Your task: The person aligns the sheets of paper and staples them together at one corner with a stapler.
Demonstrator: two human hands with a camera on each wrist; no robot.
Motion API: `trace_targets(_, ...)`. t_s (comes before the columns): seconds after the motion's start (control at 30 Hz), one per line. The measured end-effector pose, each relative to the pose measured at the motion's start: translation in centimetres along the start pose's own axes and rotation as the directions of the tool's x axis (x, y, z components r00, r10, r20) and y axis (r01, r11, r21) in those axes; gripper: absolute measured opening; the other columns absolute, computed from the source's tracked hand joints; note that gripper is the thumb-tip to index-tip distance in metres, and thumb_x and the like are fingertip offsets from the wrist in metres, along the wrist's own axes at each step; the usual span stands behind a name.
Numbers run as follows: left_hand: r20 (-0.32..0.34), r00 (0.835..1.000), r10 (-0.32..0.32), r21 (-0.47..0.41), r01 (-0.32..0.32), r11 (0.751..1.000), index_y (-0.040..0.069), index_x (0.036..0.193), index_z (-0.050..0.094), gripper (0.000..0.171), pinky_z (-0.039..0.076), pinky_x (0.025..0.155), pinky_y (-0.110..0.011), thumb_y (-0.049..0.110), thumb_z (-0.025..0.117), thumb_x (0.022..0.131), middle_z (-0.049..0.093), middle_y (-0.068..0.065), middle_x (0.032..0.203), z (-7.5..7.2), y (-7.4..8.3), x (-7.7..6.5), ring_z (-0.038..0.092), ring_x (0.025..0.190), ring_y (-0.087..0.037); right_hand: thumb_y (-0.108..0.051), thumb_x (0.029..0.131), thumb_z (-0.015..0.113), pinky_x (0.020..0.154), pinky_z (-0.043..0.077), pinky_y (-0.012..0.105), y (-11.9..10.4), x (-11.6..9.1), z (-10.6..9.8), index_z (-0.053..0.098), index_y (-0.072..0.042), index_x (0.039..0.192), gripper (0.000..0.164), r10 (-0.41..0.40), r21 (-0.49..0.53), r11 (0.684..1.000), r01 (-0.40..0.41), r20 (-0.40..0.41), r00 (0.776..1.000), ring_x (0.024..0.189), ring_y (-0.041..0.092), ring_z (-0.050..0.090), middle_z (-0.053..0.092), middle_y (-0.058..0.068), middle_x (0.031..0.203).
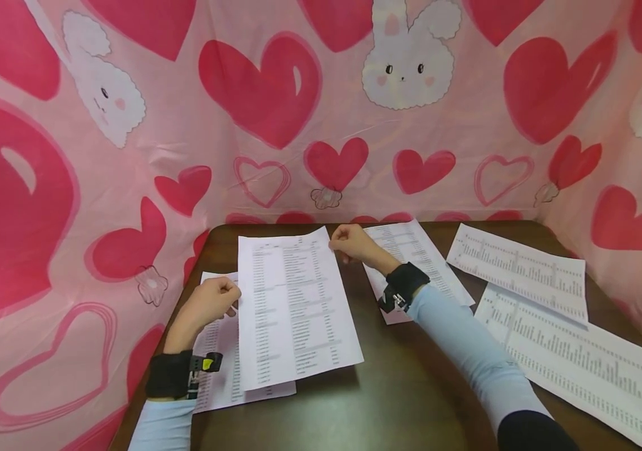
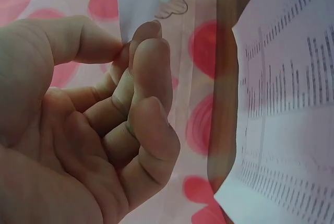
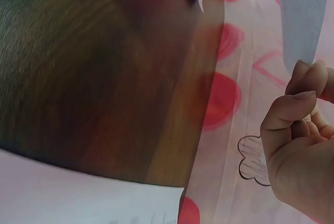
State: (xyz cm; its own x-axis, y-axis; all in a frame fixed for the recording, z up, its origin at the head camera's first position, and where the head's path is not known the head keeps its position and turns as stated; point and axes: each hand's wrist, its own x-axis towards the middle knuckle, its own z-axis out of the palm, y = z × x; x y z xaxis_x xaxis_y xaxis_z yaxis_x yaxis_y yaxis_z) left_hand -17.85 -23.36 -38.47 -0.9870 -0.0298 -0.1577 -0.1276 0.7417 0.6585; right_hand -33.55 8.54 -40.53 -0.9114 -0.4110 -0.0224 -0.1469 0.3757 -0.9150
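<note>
A printed sheet of paper (image 1: pixel 298 307) is held up between both hands, tilted over the table. My left hand (image 1: pixel 210 304) pinches its left edge between thumb and fingertips; the left wrist view shows the pinched edge of the sheet (image 2: pixel 138 4) above the curled fingers. At the upper right corner, my right hand (image 1: pixel 357 244) pinches the sheet too, and the right wrist view has that paper (image 3: pixel 302 20) rising from the fingertips. Below the raised sheet another printed sheet (image 1: pixel 213 376) lies on the table, partly covered by it and the left hand.
The dark wooden table (image 1: pixel 399 382) stands against a pink curtain (image 1: pixel 467 125) with hearts and rabbits. One printed sheet (image 1: pixel 428 257) lies behind the right forearm. Two more, an upper sheet (image 1: pixel 523 269) and a lower sheet (image 1: pixel 580 363), overlap at the right side.
</note>
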Motion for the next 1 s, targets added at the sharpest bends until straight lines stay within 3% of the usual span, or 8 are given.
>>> trace_targets(0.33, 0.0, 1.0, -0.02, -0.049, 0.02, 0.999, -0.001, 0.097, 0.063, 0.022, 0.05, 0.061, -0.031, 0.017, 0.049, 0.093, 0.065, -0.012, 0.081, -1.5, -2.2, -1.2, 0.066, 0.067, -0.021, -0.017, 0.09, 0.066, 0.044, 0.041, 0.027, -1.0, 0.5, 2.8, 0.062, -0.006, 0.092, 0.012, -0.009, -0.041, 0.999, 0.01, 0.017, 1.0, 0.044, 0.016, 0.053, 0.054, 0.001, 0.058)
trace_targets(0.6, 0.014, 1.0, -0.02, -0.091, 0.021, 0.996, -0.003, 0.092, 0.062, 0.021, 0.046, 0.056, -0.032, 0.013, 0.049, 0.093, 0.063, -0.009, 0.075, -1.5, -3.7, -1.7, 0.063, 0.063, -0.018, -0.012, 0.088, 0.066, 0.042, 0.04, 0.025, -0.7, 0.2, 4.6, 0.062, -0.005, 0.089, 0.009, 0.014, -0.026, 1.0, -0.013, 0.023, 1.0, 0.04, 0.013, 0.051, 0.053, 0.0, 0.056)
trace_targets(0.83, 0.038, 0.998, -0.058, -0.069, 0.06, 0.996, -0.002, 0.095, 0.061, 0.019, 0.049, 0.062, -0.033, 0.014, 0.051, 0.094, 0.061, -0.011, 0.08, -2.1, -4.6, -2.4, 0.061, 0.066, -0.02, -0.015, 0.089, 0.067, 0.042, 0.04, 0.025, -0.6, 0.6, 6.1, 0.062, -0.007, 0.089, 0.009, 0.051, -0.004, 0.999, -0.051, 0.038, 0.998, 0.042, 0.015, 0.05, 0.054, 0.002, 0.058)
trace_targets(1.0, 0.05, 0.996, -0.078, -0.061, 0.081, 0.995, -0.002, 0.097, 0.061, 0.02, 0.05, 0.064, -0.034, 0.016, 0.052, 0.094, 0.061, -0.011, 0.081, -2.4, -5.1, -2.6, 0.059, 0.068, -0.021, -0.015, 0.088, 0.067, 0.04, 0.04, 0.025, -0.6, 0.9, 6.9, 0.063, -0.007, 0.087, 0.009, 0.06, -0.051, 0.997, -0.059, 0.035, 0.998, 0.042, 0.014, 0.052, 0.054, 0.002, 0.058)
